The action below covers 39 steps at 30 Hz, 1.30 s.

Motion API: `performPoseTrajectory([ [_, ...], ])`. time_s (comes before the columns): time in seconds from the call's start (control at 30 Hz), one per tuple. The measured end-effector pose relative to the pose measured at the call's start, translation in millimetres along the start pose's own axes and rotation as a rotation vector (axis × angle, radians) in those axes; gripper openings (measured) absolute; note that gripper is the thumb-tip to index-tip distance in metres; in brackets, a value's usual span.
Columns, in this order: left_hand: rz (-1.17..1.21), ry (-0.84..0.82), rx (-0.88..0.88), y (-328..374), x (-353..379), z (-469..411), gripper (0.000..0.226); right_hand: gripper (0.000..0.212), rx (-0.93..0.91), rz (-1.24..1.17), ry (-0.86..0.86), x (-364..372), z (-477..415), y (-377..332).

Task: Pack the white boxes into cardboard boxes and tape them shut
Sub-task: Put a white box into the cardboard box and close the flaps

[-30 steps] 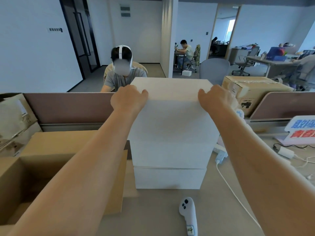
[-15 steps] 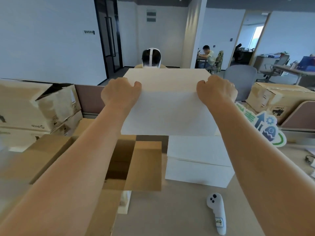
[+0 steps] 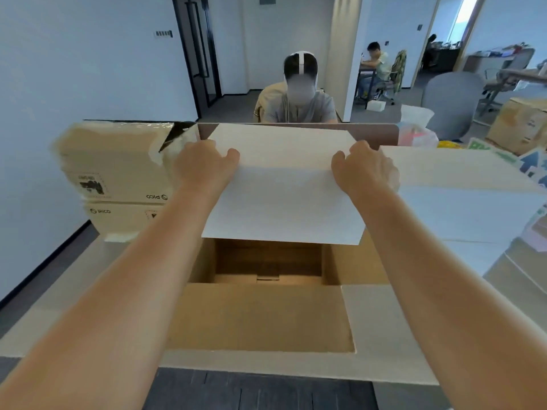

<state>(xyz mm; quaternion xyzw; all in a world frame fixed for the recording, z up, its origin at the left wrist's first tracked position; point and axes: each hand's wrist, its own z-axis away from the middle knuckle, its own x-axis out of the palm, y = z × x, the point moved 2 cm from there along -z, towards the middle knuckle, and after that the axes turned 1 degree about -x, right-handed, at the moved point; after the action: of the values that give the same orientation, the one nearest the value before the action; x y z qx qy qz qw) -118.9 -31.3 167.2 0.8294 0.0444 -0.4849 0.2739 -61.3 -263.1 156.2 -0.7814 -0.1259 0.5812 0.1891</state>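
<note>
Head view: packing is at the loading step. Both hands carry one white box (image 3: 281, 187) in the air, directly above the mouth of the open cardboard box (image 3: 260, 318), whose flaps are folded outward and whose inside looks bare as far as it shows. The left hand (image 3: 204, 165) grips the white box's left upper edge with fingers curled over it; the right hand (image 3: 362, 170) grips the right upper edge the same way. More white boxes (image 3: 461, 202) sit stacked just right of the cardboard box; taped brown cartons (image 3: 118, 167) stand to its left.

The next move, as I judge it, calls for lowering the white box straight down with its sides square to the opening, so that its corners do not catch on the walls.

Against the frame half a second back, the white box has travelled leftward off the stack and now hangs over the opening, which has come to the middle of the view.
</note>
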Motion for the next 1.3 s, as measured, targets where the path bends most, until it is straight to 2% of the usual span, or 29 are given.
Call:
performPoseTrajectory([
  [0.17, 0.02, -0.077, 0.016, -41.8, 18.7, 9.5, 0.043, 0.045, 0.047, 0.017, -0.046, 41.0, 34.1, -5.9],
  [0.33, 0.039, -0.144, -0.013, -61.8, 37.9, 24.7, 0.049, 0.041, 0.061, 0.025, -0.062, 70.2, 50.4, 0.7],
  [0.7, 0.092, -0.238, -0.069, -95.7, 77.3, 59.7, 0.049, 0.037, 0.043, 0.002, -0.126, 110.6, 74.6, 17.9],
  [1.1, -0.049, -0.495, -0.008, -140.1, 133.0, 83.5, 0.071, 0.034, 0.076, -0.049, -0.273, 161.5, 99.6, 41.5],
  [1.3, -0.22, -0.557, 0.062, -149.1, 144.5, 85.4, 0.082, 0.036, 0.08, -0.004, -0.272, 174.3, 103.6, 48.9],
])
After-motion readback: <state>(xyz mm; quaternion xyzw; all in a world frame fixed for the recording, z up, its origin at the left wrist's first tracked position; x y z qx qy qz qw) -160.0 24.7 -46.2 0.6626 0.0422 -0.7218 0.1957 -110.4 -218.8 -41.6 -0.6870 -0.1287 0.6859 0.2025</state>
